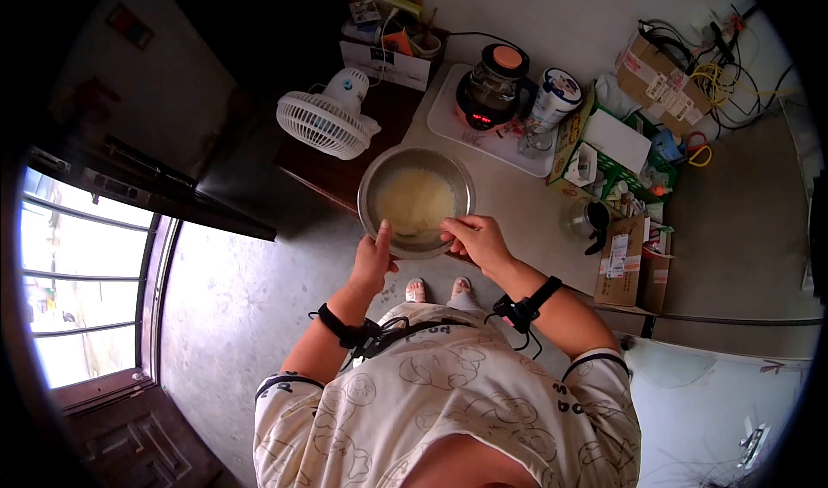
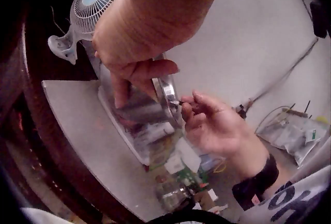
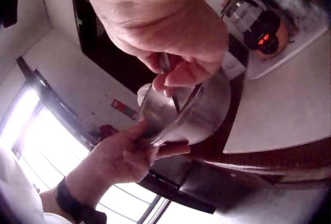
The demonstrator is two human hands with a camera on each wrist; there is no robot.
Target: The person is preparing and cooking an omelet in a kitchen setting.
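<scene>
A metal bowl (image 1: 371, 180) with pale yellow contents (image 1: 420, 197) is held up in front of the body. My left hand (image 1: 373, 262) grips its near left side, thumb over the rim and fingers spread beneath, as the left wrist view shows the hand (image 2: 135, 53) against the bowl's outside (image 2: 139, 104). At the near right rim, my right hand (image 1: 479, 241) pinches a thin metal handle (image 3: 165, 62) that reaches into the bowl. In the right wrist view, curled fingers of that hand (image 3: 181, 38) partly cover the handle; its lower end is unclear.
A white fan (image 1: 323, 126) stands on the dark surface beyond the bowl. On a tray (image 1: 444, 113) are a glass kettle (image 1: 492, 87) and a white can (image 1: 556, 96). To the right sit a green basket (image 1: 642, 126), a glass pot (image 1: 586, 219) and a cardboard box (image 1: 619, 268).
</scene>
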